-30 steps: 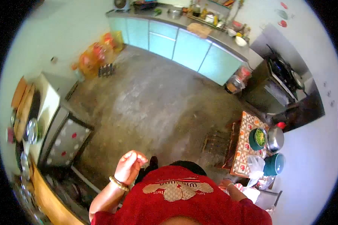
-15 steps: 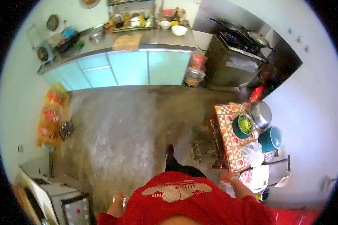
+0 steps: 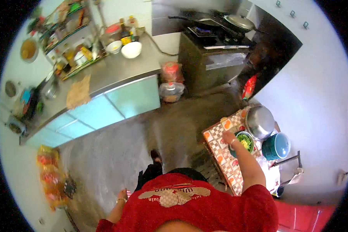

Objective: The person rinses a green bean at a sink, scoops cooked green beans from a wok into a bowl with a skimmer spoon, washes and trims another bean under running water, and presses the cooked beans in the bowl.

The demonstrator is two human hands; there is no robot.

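My right arm reaches over the checked table, with my right hand [image 3: 228,137] at the left rim of a dark green bowl [image 3: 252,147]. Chopped greens [image 3: 244,141] fill this bowl. The fingers are small and blurred, so whether they grip the rim does not show. Low at my left side, my left hand [image 3: 122,194] is closed beside a small red-and-white striped thing [image 3: 129,192], mostly hidden by my red shirt. Behind the bowl leans a large metal basin [image 3: 260,122], and a teal bucket [image 3: 276,146] stands to its right.
A stove [image 3: 216,36] with a pan [image 3: 207,24] and a lidded wok [image 3: 239,23] stands at the back. Left of it runs a counter [image 3: 116,73] bearing a white bowl [image 3: 131,50] and bottles. Filled yellow bags [image 3: 51,176] line the left wall.
My right hand has moved forward from the table's near end to the bowl. My view has turned right and come nearer the stove. My left hand stays low at my side.
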